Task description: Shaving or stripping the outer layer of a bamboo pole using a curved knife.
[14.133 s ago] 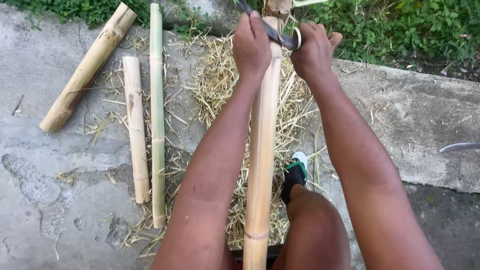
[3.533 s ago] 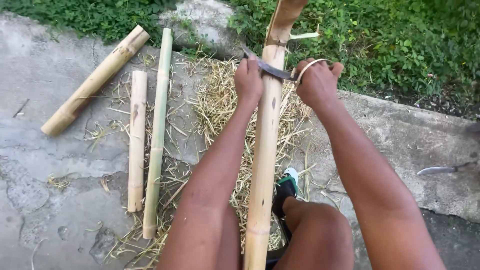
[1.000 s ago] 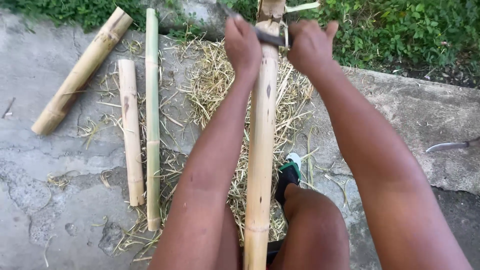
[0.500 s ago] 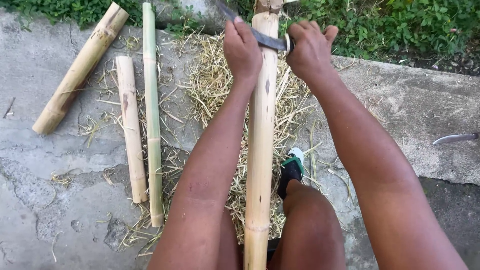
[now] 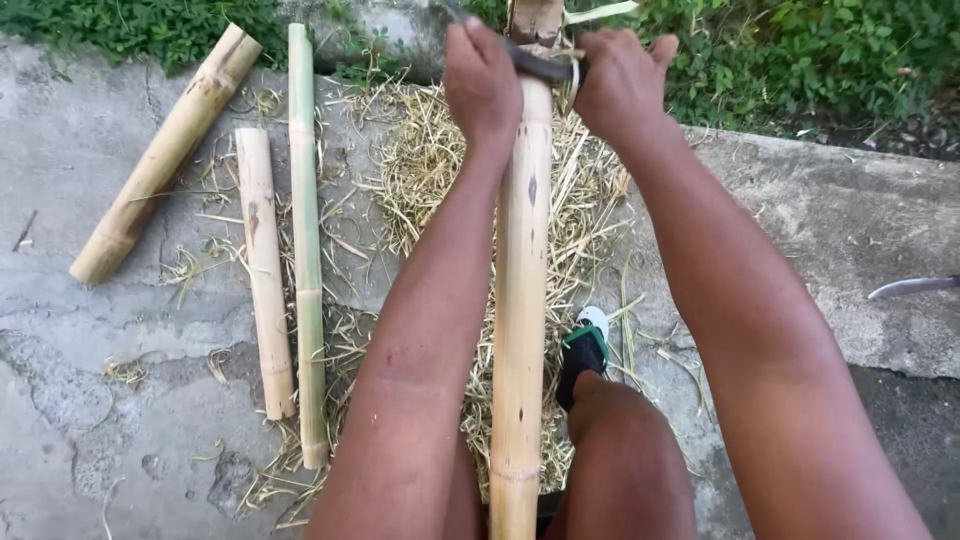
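Both hands grip one curved dark blade [image 5: 535,62] laid crosswise over the top of a long bamboo pole [image 5: 522,300]. The left hand [image 5: 482,85] is closed in a fist around the blade's left end, knuckles up, just left of the pole. The right hand [image 5: 620,85] is closed around the blade's right end, just right of the pole, with the thumb sticking up. A pale strip of peeled skin [image 5: 598,12] curls away from the pole near the right hand.

That pole runs from between the person's knees up to the hands, lying between the two forearms; its top is darker and rougher where the blade sits. Under it is a heap of dry straw-like shavings [image 5: 420,160] spread over the concrete ground [image 5: 90,400]. A foot in a dark shoe with a green and white tip [image 5: 582,350] rests just right of the pole, on the shavings.

To the left, well apart from the hands, lie three more pieces: a thick tan bamboo piece [image 5: 165,150] set at a slant, a short pale piece [image 5: 263,270], and a thin green stalk [image 5: 306,240] just beside the short one. Grass and weeds [image 5: 800,60] border the far edge of the concrete. At the right edge of the view a grey metal blade tip [image 5: 912,287] lies on the concrete, well apart from everything else.
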